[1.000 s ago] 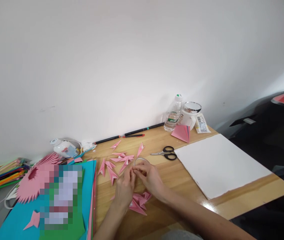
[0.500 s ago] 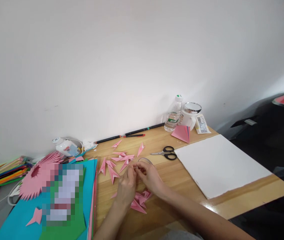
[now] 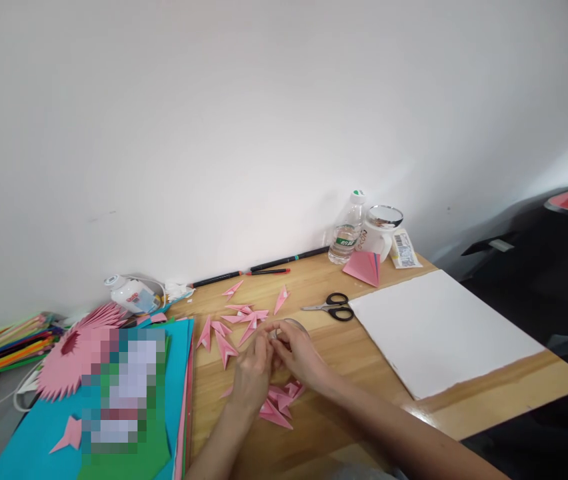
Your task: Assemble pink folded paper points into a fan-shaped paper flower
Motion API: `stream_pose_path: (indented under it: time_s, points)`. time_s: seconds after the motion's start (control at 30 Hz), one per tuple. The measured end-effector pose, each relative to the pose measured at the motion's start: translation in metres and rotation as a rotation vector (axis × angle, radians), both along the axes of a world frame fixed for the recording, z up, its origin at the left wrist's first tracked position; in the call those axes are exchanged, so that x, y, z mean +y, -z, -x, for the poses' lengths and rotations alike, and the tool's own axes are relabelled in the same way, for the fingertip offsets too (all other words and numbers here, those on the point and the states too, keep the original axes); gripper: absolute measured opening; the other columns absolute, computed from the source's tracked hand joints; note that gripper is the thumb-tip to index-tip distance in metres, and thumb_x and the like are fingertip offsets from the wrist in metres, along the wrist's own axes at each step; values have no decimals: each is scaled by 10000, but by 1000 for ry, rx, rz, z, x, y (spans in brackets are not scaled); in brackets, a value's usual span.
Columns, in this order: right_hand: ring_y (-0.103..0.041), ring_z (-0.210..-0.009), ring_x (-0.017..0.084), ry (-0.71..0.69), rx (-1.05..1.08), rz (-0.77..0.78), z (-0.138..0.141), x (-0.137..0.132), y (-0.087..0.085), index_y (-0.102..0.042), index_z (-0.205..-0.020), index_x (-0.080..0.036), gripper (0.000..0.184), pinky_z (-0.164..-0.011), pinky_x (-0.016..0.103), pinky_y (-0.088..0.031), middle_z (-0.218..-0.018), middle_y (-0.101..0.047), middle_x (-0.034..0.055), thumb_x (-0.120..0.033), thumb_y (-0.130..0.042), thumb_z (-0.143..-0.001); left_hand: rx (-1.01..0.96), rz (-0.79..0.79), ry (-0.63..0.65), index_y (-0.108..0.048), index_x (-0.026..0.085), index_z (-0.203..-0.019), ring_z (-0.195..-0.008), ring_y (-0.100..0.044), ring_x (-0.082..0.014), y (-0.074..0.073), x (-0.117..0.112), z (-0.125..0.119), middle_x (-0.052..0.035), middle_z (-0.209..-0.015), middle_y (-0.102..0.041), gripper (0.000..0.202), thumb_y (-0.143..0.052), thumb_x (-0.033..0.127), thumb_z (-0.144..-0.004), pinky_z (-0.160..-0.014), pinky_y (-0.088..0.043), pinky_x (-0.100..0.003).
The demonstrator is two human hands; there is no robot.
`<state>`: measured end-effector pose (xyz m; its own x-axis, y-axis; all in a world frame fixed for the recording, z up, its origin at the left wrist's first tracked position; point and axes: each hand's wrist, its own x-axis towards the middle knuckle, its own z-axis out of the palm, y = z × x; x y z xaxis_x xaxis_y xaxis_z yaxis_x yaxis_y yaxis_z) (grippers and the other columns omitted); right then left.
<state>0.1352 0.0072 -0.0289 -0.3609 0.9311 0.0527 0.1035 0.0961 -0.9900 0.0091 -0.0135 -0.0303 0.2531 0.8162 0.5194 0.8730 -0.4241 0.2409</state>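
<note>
My left hand (image 3: 253, 371) and my right hand (image 3: 300, 355) meet over the wooden desk (image 3: 344, 347), fingertips pinched together on a clear tape roll (image 3: 290, 326) whose rim shows just beyond my right fingers. Folded pink paper pieces (image 3: 278, 403) lie under and between my wrists. More pink folded pieces (image 3: 234, 324) are scattered just beyond my hands. What my left fingers grip at the roll is too small to make out.
Black-handled scissors (image 3: 332, 307) lie right of my hands, beside a large white sheet (image 3: 439, 328). A water bottle (image 3: 347, 228), a mug (image 3: 380, 230), pencils (image 3: 259, 265) and a pink folded square (image 3: 364, 266) line the wall. Coloured paper stack (image 3: 29, 440) and a pink paper flower (image 3: 67, 357) sit at left.
My hands have stayed together over the tape roll, shifting slightly; the fingers have closed tighter on it. Nothing else on the desk moved.
</note>
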Motion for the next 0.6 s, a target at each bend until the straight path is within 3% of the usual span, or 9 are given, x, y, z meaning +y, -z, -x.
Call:
stream_pose_path:
  time_s: [0.2, 0.37, 0.6]
  points:
    - [-486, -434, 121, 63, -211, -95, -8, 5, 0, -426, -1223, -200, 430, -480, 221, -386, -516, -539, -63, -137, -452, -798, -233, 120, -61, -599, 188, -954, -683, -669, -177, -1, -2, 2, -75, -817, -711, 225, -395, 199, -860, -615, -504, -252]
    - [-512, -550, 135, 97, -335, -226, -13, 7, -11, -574, -856, -212, 86, -525, 235, -345, -632, -585, -12, -226, -492, -835, -479, 257, -121, -636, 200, -870, -541, -623, -146, -7, -2, 5, -21, -702, -695, 163, -490, 246, -813, -544, -483, -231]
    - [-544, -679, 165, 142, -510, -228, -15, 10, -10, -546, -799, -190, 116, -597, 267, -376, -844, -560, 54, -232, -458, -863, -1004, 534, -117, -647, 194, -842, -774, -669, -205, -8, 4, -1, -40, -828, -713, 212, -566, 368, -751, -707, -543, -313]
